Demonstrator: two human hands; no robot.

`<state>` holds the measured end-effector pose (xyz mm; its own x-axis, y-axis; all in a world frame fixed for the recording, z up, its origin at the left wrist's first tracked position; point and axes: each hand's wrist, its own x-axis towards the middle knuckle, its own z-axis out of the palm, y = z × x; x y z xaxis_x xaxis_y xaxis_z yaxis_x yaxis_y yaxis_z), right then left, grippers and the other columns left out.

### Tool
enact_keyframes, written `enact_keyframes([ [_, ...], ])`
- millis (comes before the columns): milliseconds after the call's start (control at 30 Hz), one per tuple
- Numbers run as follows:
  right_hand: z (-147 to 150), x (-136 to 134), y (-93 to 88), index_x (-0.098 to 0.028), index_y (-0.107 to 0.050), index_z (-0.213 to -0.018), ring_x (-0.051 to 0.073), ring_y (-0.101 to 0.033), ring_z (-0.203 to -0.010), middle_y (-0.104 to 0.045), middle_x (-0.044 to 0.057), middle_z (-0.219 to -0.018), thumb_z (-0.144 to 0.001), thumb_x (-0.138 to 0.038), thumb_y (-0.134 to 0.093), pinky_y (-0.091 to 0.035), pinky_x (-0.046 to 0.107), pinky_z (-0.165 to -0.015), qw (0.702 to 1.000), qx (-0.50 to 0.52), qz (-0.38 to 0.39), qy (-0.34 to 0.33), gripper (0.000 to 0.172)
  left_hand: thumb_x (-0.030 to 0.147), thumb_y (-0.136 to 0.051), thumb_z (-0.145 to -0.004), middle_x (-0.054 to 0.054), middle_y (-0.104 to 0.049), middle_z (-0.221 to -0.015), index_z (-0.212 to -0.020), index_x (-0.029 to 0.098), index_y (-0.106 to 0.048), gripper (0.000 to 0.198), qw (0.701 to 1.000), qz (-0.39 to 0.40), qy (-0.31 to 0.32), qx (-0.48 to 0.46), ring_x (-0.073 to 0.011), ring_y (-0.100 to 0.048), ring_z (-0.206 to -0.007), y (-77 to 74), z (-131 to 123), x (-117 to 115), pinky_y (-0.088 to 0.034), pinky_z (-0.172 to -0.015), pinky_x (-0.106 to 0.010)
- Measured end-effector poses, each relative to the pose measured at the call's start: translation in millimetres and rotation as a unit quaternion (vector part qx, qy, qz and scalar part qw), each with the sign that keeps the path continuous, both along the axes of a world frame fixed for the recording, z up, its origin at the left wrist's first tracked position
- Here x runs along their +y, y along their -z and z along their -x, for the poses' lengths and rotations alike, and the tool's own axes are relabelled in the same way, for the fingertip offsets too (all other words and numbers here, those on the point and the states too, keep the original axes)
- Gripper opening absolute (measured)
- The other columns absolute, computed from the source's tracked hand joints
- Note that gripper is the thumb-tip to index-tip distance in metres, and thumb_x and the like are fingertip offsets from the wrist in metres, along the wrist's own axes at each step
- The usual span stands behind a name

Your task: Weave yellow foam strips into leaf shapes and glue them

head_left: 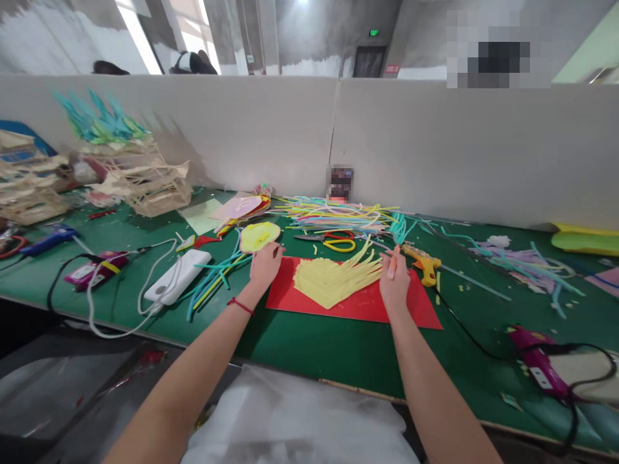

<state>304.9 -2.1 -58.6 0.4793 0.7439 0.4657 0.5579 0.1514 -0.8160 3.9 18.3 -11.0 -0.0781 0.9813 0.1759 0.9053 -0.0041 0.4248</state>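
Head view: left hand rests loosely open at the far-left corner of the red sheet, gripping nothing; right hand pinches a pale orange stick.
Yellow strips: fanned on the red sheet, between both hands.
Around: yellow disc just beyond the left hand; glue gun beside the right hand; scissors and loose coloured strips behind.
Surface: green worktop, grey partition behind.

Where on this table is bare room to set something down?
Bare green table between the red sheet and the near edge; smaller patch right of the sheet, before the purple tool. Crowded behind the sheet: coloured strips, scissors, yellow glue gun, right hand holding a stick.
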Motion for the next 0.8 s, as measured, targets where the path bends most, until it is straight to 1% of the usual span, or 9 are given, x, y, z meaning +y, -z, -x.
enact_keyframes([
  [67, 0, 1, 0.5, -0.018, -0.056, -0.104, 0.024, -0.068, -0.087, -0.07, 0.014, -0.098, -0.086, -0.039, -0.043, -0.052, 0.041, -0.082, 1.0, -0.003, -0.001, 0.0, 0.031, 0.023, -0.041, -0.094, -0.014, -0.061, -0.112, -0.104, 0.013, -0.06, 0.023, 0.999, -0.006, -0.041, 0.025, -0.0244, -0.055, -0.109, -1.5, 6, -5, -0.044, -0.093, -0.038],
  [200, 2, 2, 1.0, -0.016, -0.055, -0.104, 0.023, -0.068, -0.082, -0.07, 0.014, -0.094, -0.087, -0.04, -0.04, -0.054, 0.04, -0.078, 1.0, -0.002, -0.007, -0.005, 0.032, 0.024, -0.048, -0.09, -0.027, -0.053, -0.121, -0.115, 0.004, -0.053, 0.033, 0.988, 0.04, -0.133, 0.065, -0.037, -0.05, -0.115, -8.4, 32, -13, -0.044, -0.09, -0.048],
  [267, 3, 2, 1.1, -0.016, -0.055, -0.104, 0.023, -0.068, -0.082, -0.069, 0.014, -0.094, -0.088, -0.04, -0.039, -0.055, 0.039, -0.076, 1.0, 0.0, -0.011, -0.012, 0.033, 0.029, -0.05, -0.091, -0.023, -0.057, -0.116, -0.114, 0.007, -0.055, 0.032, 0.983, 0.094, -0.142, 0.066, -0.0327, -0.056, -0.108, -12.0, 47, -12, -0.047, -0.086, -0.047],
  [333, 3, 2, 1.4, -0.016, -0.055, -0.104, 0.023, -0.068, -0.081, -0.069, 0.014, -0.093, -0.089, -0.039, -0.039, -0.055, 0.039, -0.075, 1.0, 0.002, -0.015, -0.016, 0.032, 0.034, -0.055, -0.09, -0.011, -0.06, -0.113, -0.114, 0.014, -0.056, 0.031, 0.98, 0.154, -0.112, 0.057, -0.023, -0.06, -0.099, -14.7, 57, -8, -0.051, -0.083, -0.042],
  [400, 3, 1, 1.9, -0.016, -0.055, -0.103, 0.022, -0.068, -0.08, -0.07, 0.014, -0.091, -0.088, -0.038, -0.038, -0.055, 0.039, -0.076, 1.0, 0.003, -0.019, -0.017, 0.032, 0.036, -0.056, -0.09, -0.007, -0.059, -0.115, -0.115, 0.017, -0.056, 0.031, 0.979, 0.184, -0.077, 0.047, -0.0203, -0.06, -0.097, -17.1, 61, -4, -0.053, -0.082, -0.04],
  [600, -1, 0, 3.5, -0.018, -0.056, -0.102, 0.024, -0.068, -0.086, -0.071, 0.012, -0.091, -0.086, -0.036, -0.04, -0.053, 0.04, -0.08, 1.0, -0.004, -0.017, -0.016, 0.029, 0.036, -0.055, -0.091, -0.008, -0.06, -0.111, -0.113, 0.016, -0.057, 0.03, 0.991, 0.122, -0.052, 0.035, -0.019, -0.061, -0.093, -36.0, 46, -7, -0.053, -0.081, -0.039],
  [667, -1, 0, 2.3, -0.018, -0.057, -0.101, 0.024, -0.067, -0.089, -0.071, 0.011, -0.092, -0.085, -0.036, -0.041, -0.052, 0.041, -0.082, 1.0, -0.01, -0.012, -0.01, 0.028, 0.038, -0.048, -0.094, -0.004, -0.065, -0.094, -0.101, 0.015, -0.06, 0.027, 0.995, 0.082, -0.046, 0.034, -0.0163, -0.062, -0.082, -45.4, 34, -16, -0.051, -0.076, -0.035],
  [733, 0, -1, 0.0, -0.018, -0.057, -0.101, 0.025, -0.067, -0.09, -0.071, 0.011, -0.093, -0.085, -0.036, -0.042, -0.05, 0.041, -0.083, 1.0, -0.014, -0.006, -0.003, 0.028, 0.033, -0.031, -0.098, -0.001, -0.064, -0.068, -0.084, 0.019, -0.061, 0.036, 0.998, 0.048, -0.034, 0.032, -0.0159, -0.062, -0.072, -52.7, 18, -28, -0.045, -0.07, -0.027],
  [800, 1, -3, -3.2, -0.018, -0.057, -0.102, 0.025, -0.066, -0.09, -0.071, 0.012, -0.094, -0.085, -0.036, -0.042, -0.049, 0.04, -0.083, 1.0, -0.016, -0.002, -0.001, 0.028, 0.033, -0.028, -0.097, 0.0, -0.063, -0.061, -0.078, 0.02, -0.059, 0.039, 0.999, 0.024, -0.012, 0.029, -0.016, -0.061, -0.067, -55.8, -2, -43, -0.039, -0.065, -0.025],
])
